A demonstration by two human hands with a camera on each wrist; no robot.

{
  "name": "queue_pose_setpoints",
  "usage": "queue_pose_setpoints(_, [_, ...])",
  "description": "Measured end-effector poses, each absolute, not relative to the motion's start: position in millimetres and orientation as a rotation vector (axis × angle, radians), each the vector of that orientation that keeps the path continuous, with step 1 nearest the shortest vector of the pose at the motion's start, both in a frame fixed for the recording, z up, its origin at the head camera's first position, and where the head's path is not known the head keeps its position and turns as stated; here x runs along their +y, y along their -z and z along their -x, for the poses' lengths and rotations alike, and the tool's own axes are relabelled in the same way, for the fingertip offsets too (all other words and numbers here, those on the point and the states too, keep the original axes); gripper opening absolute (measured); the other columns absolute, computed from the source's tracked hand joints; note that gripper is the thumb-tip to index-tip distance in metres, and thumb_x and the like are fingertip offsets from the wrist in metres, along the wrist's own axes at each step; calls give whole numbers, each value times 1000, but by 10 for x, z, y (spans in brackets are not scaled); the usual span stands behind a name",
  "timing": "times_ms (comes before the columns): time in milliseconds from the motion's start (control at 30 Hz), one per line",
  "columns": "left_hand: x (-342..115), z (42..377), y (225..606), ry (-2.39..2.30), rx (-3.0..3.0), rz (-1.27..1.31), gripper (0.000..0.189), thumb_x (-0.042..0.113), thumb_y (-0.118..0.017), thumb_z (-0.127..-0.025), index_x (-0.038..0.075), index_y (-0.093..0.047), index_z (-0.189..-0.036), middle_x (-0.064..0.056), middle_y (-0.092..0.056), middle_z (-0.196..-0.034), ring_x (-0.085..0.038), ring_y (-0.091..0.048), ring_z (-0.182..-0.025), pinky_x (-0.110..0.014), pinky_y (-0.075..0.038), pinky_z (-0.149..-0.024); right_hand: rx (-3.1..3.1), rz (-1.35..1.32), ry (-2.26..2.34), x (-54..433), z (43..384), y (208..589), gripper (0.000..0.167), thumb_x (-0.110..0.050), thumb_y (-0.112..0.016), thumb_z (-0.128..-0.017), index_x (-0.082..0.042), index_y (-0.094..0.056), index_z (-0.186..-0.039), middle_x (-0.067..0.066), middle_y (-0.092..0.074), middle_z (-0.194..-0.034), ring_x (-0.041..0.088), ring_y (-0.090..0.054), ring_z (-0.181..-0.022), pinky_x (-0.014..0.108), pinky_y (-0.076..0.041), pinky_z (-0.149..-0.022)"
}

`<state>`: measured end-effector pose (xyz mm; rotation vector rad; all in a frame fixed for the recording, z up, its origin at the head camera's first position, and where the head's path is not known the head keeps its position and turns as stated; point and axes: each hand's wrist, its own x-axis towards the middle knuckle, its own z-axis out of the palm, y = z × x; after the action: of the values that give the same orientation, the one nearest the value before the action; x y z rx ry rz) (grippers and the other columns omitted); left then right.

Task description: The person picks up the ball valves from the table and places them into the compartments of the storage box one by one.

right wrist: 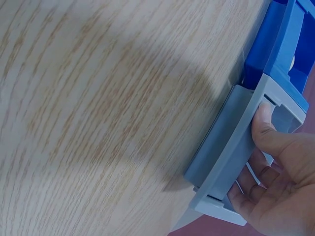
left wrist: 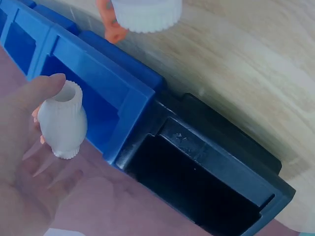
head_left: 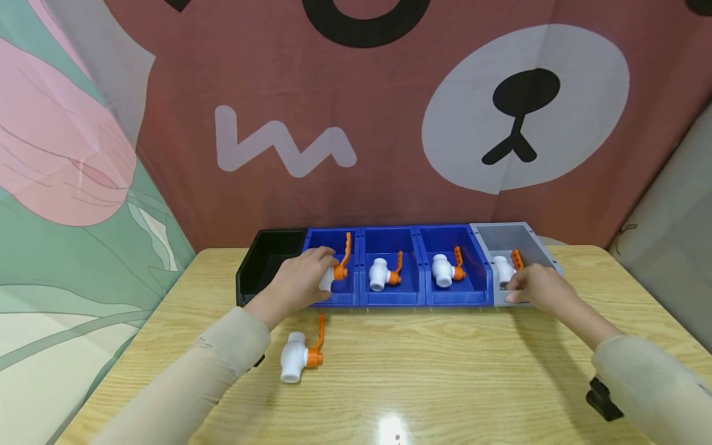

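Note:
My left hand (head_left: 300,278) holds a white ball valve with an orange lever (head_left: 347,250) over the leftmost blue bin (head_left: 322,238). In the left wrist view, the thumb lies against the rim of that valve's white body (left wrist: 64,123). My right hand (head_left: 542,287) reaches into the grey bin (head_left: 503,233) at the right end. Just beyond its fingertips lies another white ball valve (head_left: 503,270), partly hidden. In the right wrist view, the thumb (right wrist: 264,118) is at the bin's front, apart from the fingers, which bend inside.
Two more blue bins each hold one ball valve, one in the middle bin (head_left: 379,275), one in the right blue bin (head_left: 443,271). A black bin (head_left: 272,250) closes the row's left end. Another ball valve (head_left: 293,357) lies on the wooden table (head_left: 445,371) before the bins.

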<state>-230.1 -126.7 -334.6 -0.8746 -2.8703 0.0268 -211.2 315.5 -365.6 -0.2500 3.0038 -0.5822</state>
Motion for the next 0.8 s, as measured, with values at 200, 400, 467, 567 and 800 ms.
queue_pose_setpoints(200, [-1233,2443,3390,-46,-2911,839,59,29,-87,-77,10,-64,-128,-10,-54,-138,-31,-51,-125,-44,-54,-90,3001,238,594,3143,2104,3661,17,-16,-81,-81,-1,-75,-88,13,-72,-89,32,-62,-82,51,-52,-71])
queue_pose_setpoints(400, [-1190,2556,3425,-9,-2965,807,58,26,-87,-78,9,-64,-129,-11,-54,-138,-31,-50,-126,-45,-51,-96,2997,212,592,3149,2113,3661,19,-16,-81,-81,0,-75,-90,16,-72,-92,35,-63,-85,53,-51,-73])
queue_pose_setpoints(467, [-1184,2592,3440,1,-2985,798,58,25,-86,-79,9,-63,-129,-11,-54,-138,-31,-50,-127,-45,-49,-98,2993,208,595,3150,2117,3659,20,-16,-81,-82,1,-75,-91,17,-72,-93,36,-63,-86,53,-51,-74])
queue_pose_setpoints(567, [-1173,2639,3454,20,-3007,797,56,21,-86,-79,8,-64,-128,-12,-53,-138,-32,-49,-128,-45,-47,-101,2992,210,606,3153,2118,3657,22,-15,-81,-82,3,-75,-92,19,-72,-93,37,-63,-87,54,-51,-75])
queue_pose_setpoints(800, [-1133,2732,3450,18,-3093,810,53,17,-85,-79,7,-65,-128,-12,-55,-136,-32,-53,-123,-46,-45,-103,3003,230,606,3163,2108,3654,22,-15,-81,-81,3,-75,-91,19,-72,-92,38,-63,-86,54,-51,-74])
